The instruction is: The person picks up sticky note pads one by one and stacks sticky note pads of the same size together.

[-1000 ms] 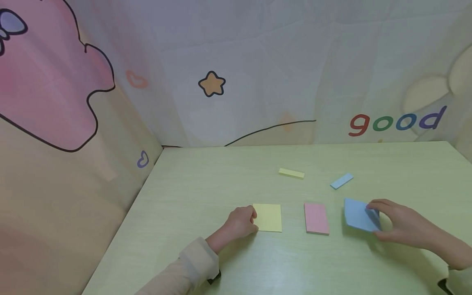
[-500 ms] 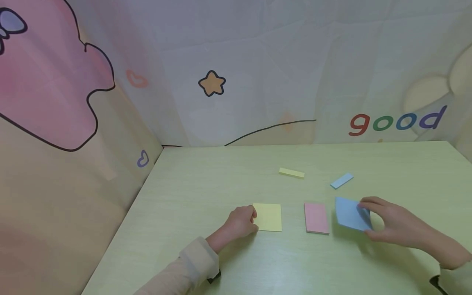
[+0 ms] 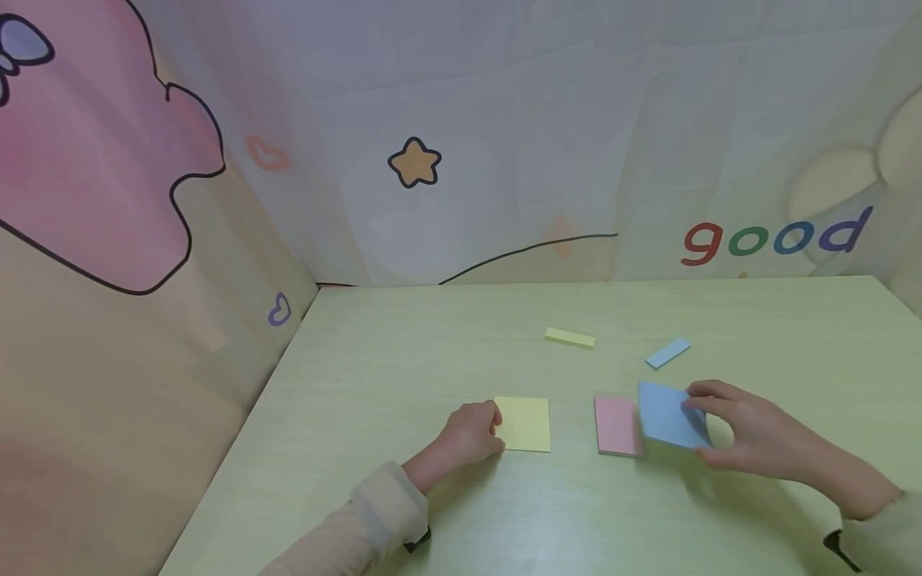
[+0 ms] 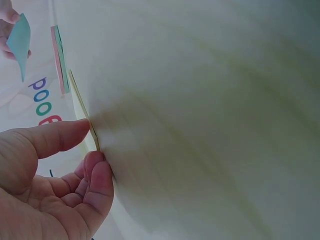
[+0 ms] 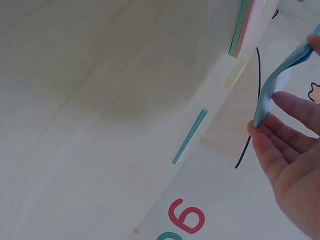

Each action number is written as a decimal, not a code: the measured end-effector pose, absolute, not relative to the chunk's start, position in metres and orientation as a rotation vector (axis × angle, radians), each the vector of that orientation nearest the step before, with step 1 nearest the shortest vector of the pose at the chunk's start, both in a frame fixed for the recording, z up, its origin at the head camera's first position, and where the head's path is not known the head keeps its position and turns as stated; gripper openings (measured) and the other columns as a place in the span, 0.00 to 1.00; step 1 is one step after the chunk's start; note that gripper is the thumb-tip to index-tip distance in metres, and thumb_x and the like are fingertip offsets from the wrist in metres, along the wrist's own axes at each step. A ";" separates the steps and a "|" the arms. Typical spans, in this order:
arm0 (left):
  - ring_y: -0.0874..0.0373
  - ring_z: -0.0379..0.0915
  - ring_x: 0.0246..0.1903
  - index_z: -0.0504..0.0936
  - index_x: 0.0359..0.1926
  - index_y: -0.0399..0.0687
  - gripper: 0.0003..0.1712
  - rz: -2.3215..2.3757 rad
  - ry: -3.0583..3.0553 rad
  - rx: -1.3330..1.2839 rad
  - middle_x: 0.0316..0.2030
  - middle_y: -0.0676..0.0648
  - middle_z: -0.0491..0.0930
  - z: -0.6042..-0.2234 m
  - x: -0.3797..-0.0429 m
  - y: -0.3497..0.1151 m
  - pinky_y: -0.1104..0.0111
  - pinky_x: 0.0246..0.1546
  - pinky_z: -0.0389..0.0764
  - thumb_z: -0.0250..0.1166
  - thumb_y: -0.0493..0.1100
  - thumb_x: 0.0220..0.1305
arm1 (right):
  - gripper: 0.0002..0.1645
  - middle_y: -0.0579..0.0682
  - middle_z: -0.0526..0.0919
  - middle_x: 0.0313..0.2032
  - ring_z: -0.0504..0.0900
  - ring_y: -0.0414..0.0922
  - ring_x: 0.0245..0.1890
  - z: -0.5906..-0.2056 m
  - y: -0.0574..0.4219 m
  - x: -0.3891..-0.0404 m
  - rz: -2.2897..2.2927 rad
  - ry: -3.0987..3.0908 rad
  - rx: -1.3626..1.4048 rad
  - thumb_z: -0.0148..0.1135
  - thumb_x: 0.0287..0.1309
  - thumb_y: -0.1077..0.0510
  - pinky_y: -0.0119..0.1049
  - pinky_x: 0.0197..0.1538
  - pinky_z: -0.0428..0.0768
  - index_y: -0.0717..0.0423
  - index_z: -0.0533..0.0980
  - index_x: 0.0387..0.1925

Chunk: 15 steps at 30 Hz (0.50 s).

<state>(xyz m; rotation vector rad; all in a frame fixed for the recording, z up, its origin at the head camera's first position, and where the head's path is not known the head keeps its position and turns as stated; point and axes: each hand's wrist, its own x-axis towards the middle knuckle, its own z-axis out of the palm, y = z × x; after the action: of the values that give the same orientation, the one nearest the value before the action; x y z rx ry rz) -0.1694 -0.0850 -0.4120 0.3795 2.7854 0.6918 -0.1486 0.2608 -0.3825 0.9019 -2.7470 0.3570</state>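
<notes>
In the head view my left hand (image 3: pixel 468 432) is at the left edge of a yellow sticky note pad (image 3: pixel 527 424) lying on the table, its fingers curled and holding that edge. The left wrist view shows my thumb (image 4: pixel 67 136) and curled fingers against the thin pad. My right hand (image 3: pixel 749 428) grips a blue sticky note pad (image 3: pixel 666 416) by its right side, tilted and held above the table. It looks bent in the right wrist view. A pink sticky note pad (image 3: pixel 614 426) lies between the hands, its right edge overlapped by the blue one; a green layer (image 5: pixel 240 30) shows under the pink.
Behind the pads lie a narrow yellow strip pad (image 3: pixel 570 338) and a narrow blue strip pad (image 3: pixel 667 353). The pale table (image 3: pixel 389 344) meets a printed cloth backdrop (image 3: pixel 504 160) at the back, and another cloth wall stands along the left side.
My right hand has moved left with the blue sticky note pad, bringing it to the pink pad's right edge. My left hand and the yellow pad have stayed in place.
</notes>
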 end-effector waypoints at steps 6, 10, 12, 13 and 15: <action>0.62 0.62 0.22 0.72 0.32 0.41 0.12 0.681 2.799 0.397 0.22 0.52 0.69 -0.411 -0.169 -0.085 0.74 0.24 0.64 0.65 0.36 0.45 | 0.27 0.53 0.76 0.43 0.76 0.48 0.40 -0.382 0.254 -0.150 0.369 -2.716 0.942 0.72 0.26 0.53 0.42 0.37 0.77 0.58 0.78 0.36; 0.62 0.62 0.22 0.72 0.32 0.41 0.12 0.677 2.795 0.394 0.21 0.52 0.69 -0.411 -0.169 -0.085 0.74 0.23 0.63 0.65 0.36 0.45 | 0.27 0.53 0.76 0.43 0.76 0.48 0.41 -0.381 0.250 -0.151 0.376 -2.725 0.952 0.72 0.27 0.53 0.43 0.38 0.77 0.58 0.78 0.36; 0.62 0.61 0.22 0.72 0.32 0.41 0.12 0.680 2.793 0.393 0.21 0.53 0.68 -0.412 -0.169 -0.085 0.74 0.23 0.63 0.64 0.36 0.45 | 0.26 0.53 0.76 0.43 0.76 0.48 0.41 -0.380 0.248 -0.151 0.382 -2.732 0.955 0.72 0.27 0.52 0.43 0.38 0.77 0.58 0.78 0.36; 0.62 0.61 0.21 0.72 0.32 0.40 0.12 0.681 2.793 0.393 0.21 0.53 0.68 -0.412 -0.170 -0.085 0.75 0.23 0.63 0.64 0.36 0.45 | 0.26 0.53 0.76 0.43 0.76 0.48 0.41 -0.380 0.247 -0.151 0.383 -2.731 0.961 0.72 0.28 0.52 0.43 0.38 0.77 0.58 0.78 0.36; 0.62 0.61 0.21 0.72 0.32 0.40 0.12 0.684 2.794 0.393 0.21 0.53 0.68 -0.412 -0.170 -0.085 0.75 0.23 0.63 0.64 0.36 0.45 | 0.26 0.53 0.76 0.43 0.76 0.48 0.41 -0.379 0.245 -0.151 0.390 -2.736 0.973 0.72 0.28 0.52 0.43 0.38 0.77 0.57 0.78 0.36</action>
<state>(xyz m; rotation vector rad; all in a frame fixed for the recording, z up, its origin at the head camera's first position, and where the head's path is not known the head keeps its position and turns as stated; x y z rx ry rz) -0.1699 -0.0855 -0.4123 0.3929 2.7939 0.6844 -0.1514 0.2447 -0.3793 0.9727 -2.7362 0.3904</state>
